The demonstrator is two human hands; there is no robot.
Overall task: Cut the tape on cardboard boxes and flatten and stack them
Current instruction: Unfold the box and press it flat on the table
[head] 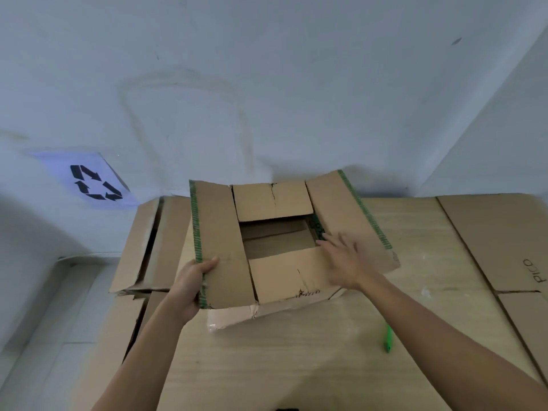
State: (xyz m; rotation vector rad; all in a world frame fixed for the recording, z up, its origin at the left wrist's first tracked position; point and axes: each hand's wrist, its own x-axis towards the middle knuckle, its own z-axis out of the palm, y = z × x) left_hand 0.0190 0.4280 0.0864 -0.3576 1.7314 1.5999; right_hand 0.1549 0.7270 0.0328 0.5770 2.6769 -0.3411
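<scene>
A brown cardboard box [278, 280] stands on the wooden table [296, 366] with its top flaps spread open; green tape runs along the two long flaps' outer edges. My left hand [194, 280] grips the near edge of the left flap, thumb on top. My right hand [344, 259] lies with straight fingers on the right flap, fingertips at the box's opening. A green cutter [388, 339] lies on the table to the right of my right forearm.
Flattened cardboard boxes [142, 247] are piled at the table's left edge. Another flat cardboard sheet [504, 247] marked "pico" lies on the right. A recycling sign [95, 182] hangs on the white wall behind. The floor shows at lower left.
</scene>
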